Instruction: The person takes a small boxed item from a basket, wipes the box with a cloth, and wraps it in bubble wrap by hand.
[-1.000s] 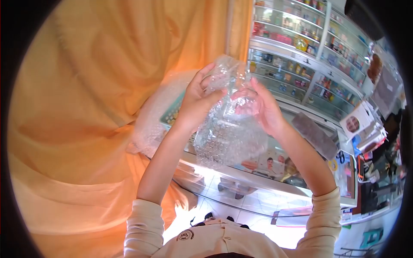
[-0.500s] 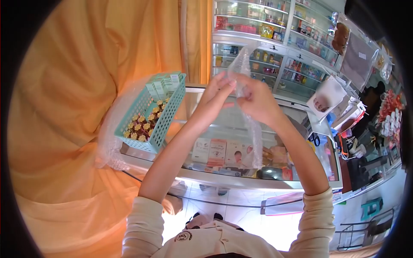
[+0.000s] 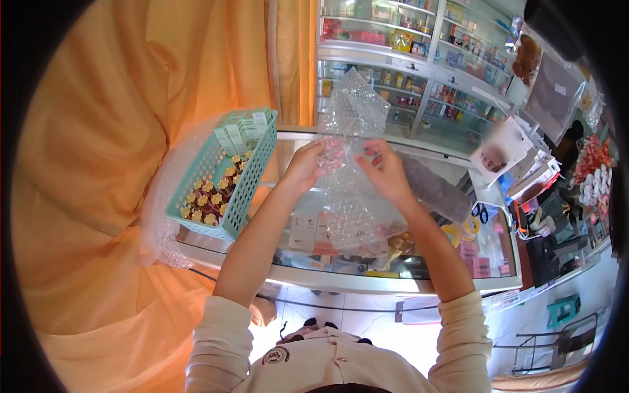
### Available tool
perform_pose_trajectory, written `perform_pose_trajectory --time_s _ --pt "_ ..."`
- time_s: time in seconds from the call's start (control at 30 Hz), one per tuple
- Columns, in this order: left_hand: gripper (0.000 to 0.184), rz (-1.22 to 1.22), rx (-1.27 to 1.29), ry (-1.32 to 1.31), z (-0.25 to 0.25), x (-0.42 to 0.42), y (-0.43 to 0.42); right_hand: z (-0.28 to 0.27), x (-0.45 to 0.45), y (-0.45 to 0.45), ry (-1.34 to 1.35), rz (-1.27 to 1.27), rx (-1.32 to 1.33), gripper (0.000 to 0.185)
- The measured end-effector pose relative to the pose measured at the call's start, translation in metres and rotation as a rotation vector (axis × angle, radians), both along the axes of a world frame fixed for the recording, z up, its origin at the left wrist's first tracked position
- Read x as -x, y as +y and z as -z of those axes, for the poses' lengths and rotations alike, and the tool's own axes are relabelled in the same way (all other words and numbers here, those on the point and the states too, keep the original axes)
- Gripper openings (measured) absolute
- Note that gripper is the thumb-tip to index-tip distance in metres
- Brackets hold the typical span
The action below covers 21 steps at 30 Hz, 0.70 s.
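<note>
A clear sheet of bubble wrap [image 3: 356,108] hangs upright between my hands, above the glass counter. My left hand [image 3: 311,164] grips its left edge, with the fingers partly behind the plastic. On the other side my right hand [image 3: 383,171] pinches the right edge between thumb and fingers. The lower part of the wrap hangs over boxes seen through the counter glass. Left of my hands, a teal basket [image 3: 246,190] holds small pale green boxes [image 3: 230,139] and several gold flower-shaped caps [image 3: 205,200].
More bubble wrap [image 3: 160,223] lies beneath and beside the basket. An orange curtain [image 3: 98,164] hangs at the left. Behind the glass counter [image 3: 393,278] stand stocked shelves [image 3: 386,49]. A grey cloth roll [image 3: 436,190] and blue scissors [image 3: 480,213] lie at the right.
The bubble wrap, edge-on half a second before, now spreads flat facing me. My hands have moved lower and slightly apart. The view has shifted so the basket shows fully, unlike one second ago.
</note>
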<state>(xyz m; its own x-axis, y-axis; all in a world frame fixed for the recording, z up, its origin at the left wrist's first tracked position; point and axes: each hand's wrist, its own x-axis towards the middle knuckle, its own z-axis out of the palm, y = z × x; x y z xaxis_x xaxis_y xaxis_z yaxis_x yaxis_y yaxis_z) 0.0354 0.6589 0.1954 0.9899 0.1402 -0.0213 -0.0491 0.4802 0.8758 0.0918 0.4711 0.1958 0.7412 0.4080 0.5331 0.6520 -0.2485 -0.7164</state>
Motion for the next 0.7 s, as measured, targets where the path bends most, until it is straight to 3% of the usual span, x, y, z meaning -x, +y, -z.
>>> perform_pose_trajectory --time_s 0.1,0.2,0.37,0.57,0.7 --pt "0.029 -0.009 0.012 0.024 0.006 -0.003 0.001 0.009 0.002 -0.004 0.065 0.04 0.039 0.055" --pt "0.031 -0.021 -0.011 0.041 0.01 -0.003 0.011 0.008 0.01 -0.004 0.099 -0.077 0.197 0.059" --pt "0.044 -0.101 -0.139 0.061 0.002 0.011 0.005 0.01 0.01 -0.006 0.14 -0.092 0.23 0.048" --pt "0.058 -0.016 -0.191 0.054 0.006 0.008 0.006 0.008 0.02 -0.005 0.026 -0.084 0.239 0.033" --pt "0.061 -0.218 -0.45 -0.039 0.009 0.009 0.01 0.008 0.012 -0.009 0.037 -0.028 0.166 0.029"
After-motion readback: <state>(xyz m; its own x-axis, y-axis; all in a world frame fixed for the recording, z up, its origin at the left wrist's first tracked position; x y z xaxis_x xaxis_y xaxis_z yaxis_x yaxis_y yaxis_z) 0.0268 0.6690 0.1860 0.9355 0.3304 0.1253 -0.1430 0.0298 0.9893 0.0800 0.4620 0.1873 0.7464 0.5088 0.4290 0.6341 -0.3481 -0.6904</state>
